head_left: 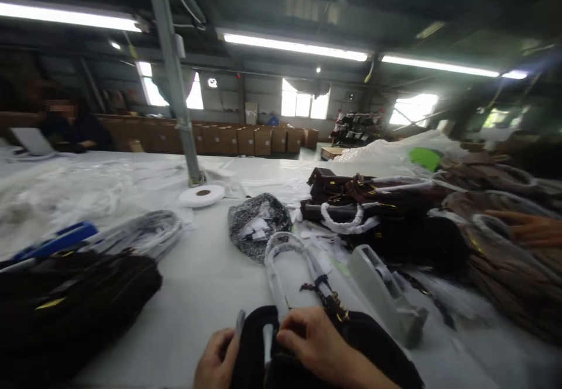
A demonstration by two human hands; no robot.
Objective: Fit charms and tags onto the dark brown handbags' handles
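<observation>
A black handbag lies at the bottom centre, its long handle wrapped in whitish film and standing up away from me. My left hand is closed on the bag's left edge, and a thin grey piece sticks up beside its fingers. Over the bag's opening my right hand is bent with thumb and fingertips together; what they pinch is hidden. A narrow white strip shows against the black material between my hands. Gold-coloured chain and fittings hang at the handle's right base.
Beyond the bag stand a speckled cloth pouch with white slips and a grey tape dispenser. Dark bags and brown bags are piled right, another person's hand on them. A black bag lies left; a post rises ahead.
</observation>
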